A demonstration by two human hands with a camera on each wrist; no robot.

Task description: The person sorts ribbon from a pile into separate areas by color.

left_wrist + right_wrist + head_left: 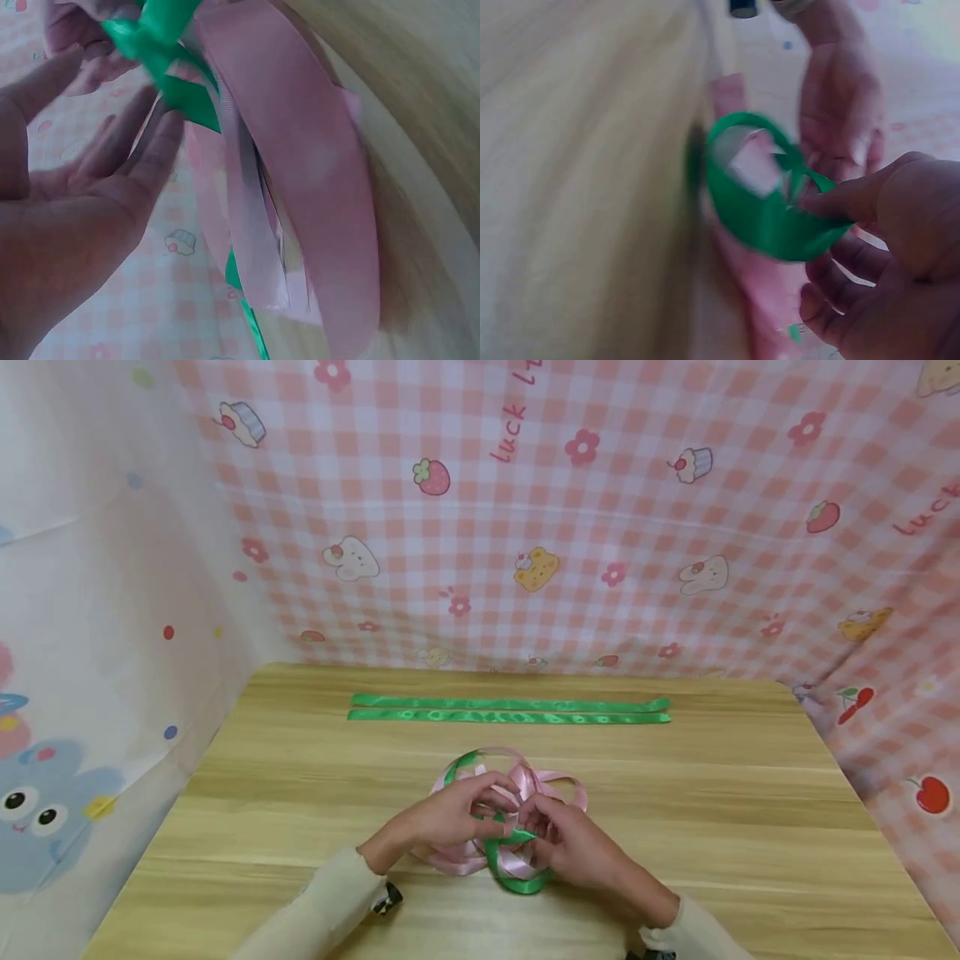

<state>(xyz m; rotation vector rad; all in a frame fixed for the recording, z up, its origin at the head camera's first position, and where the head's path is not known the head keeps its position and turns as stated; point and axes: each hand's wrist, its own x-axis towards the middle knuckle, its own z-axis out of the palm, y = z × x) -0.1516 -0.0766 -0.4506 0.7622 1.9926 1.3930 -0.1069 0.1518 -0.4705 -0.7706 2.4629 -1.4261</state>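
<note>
Pink ribbon [459, 862] lies in a bunch of wide loops near the table's front, with green ribbon [522, 885] running through it. Between thumb and fingers, my right hand [583, 847] pinches the green ribbon, which curls into a loop [761, 225] in the right wrist view. My left hand [453, 810] is over the left side of the bunch. In the left wrist view its fingers [154, 146] are extended and loosely spread, with fingertips right at the green ribbon's edge. Broad pink loops [300, 127] stand up beside that hand.
Two flat green ribbon strips [510, 717] lie side by side across the back of the wooden table [285, 768]. A pink checked cloth [480, 543] hangs behind the table, and a white printed cloth [112, 610] hangs at the left.
</note>
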